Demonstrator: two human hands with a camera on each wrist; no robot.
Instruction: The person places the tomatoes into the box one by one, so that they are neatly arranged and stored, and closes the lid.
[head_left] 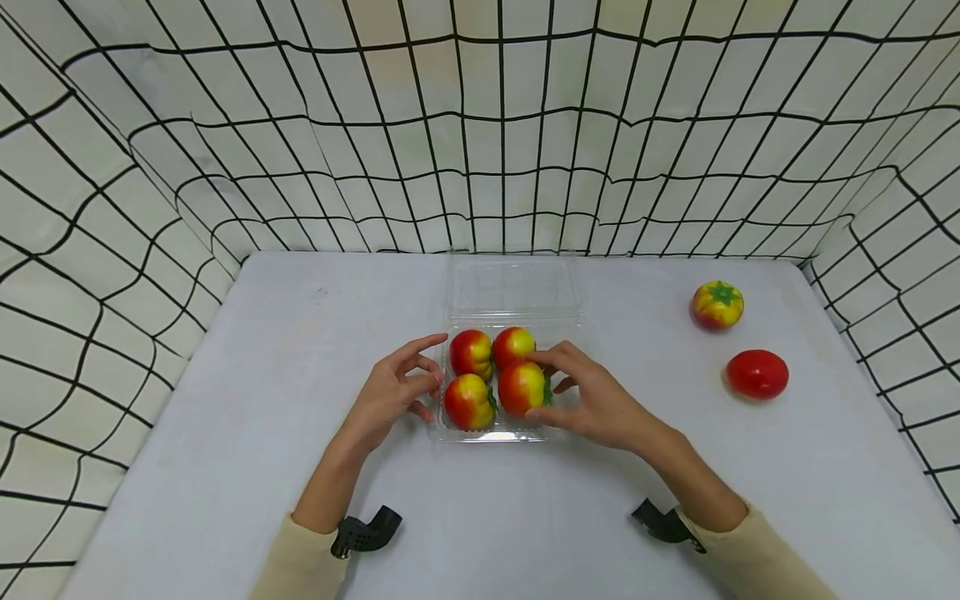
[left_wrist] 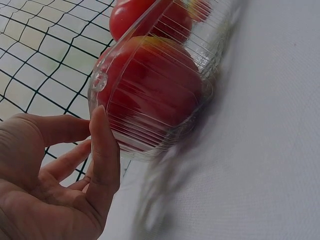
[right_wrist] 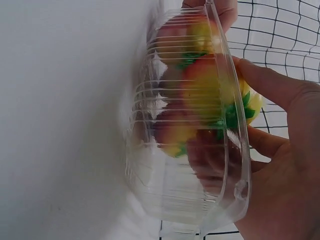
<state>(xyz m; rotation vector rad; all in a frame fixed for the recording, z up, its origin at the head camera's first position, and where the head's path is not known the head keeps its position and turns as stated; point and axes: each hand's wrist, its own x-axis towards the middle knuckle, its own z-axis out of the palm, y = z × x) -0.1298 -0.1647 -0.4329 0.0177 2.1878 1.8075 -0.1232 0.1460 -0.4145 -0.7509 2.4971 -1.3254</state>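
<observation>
A clear plastic clamshell box (head_left: 491, 435) lies with its lid (head_left: 514, 287) folded back. In it sit red-and-yellow tomatoes with green leafy tops: back left (head_left: 470, 352), back right (head_left: 513, 343) and front left (head_left: 468, 402). My right hand (head_left: 600, 404) grips another tomato (head_left: 520, 388) at the front right, thumb on its near side, fingers on its far side. Through the box wall, the right wrist view shows fingers reaching inside. My left hand (head_left: 386, 392) pinches the box's left rim, its thumb and a fingertip meeting there in the left wrist view.
To the right on the white table (head_left: 225, 500) lie a yellow-and-red tomato (head_left: 717, 305) with a green top and a plain red tomato (head_left: 757, 374). Black netting (head_left: 501, 125) over pale walls encloses the table's back and sides.
</observation>
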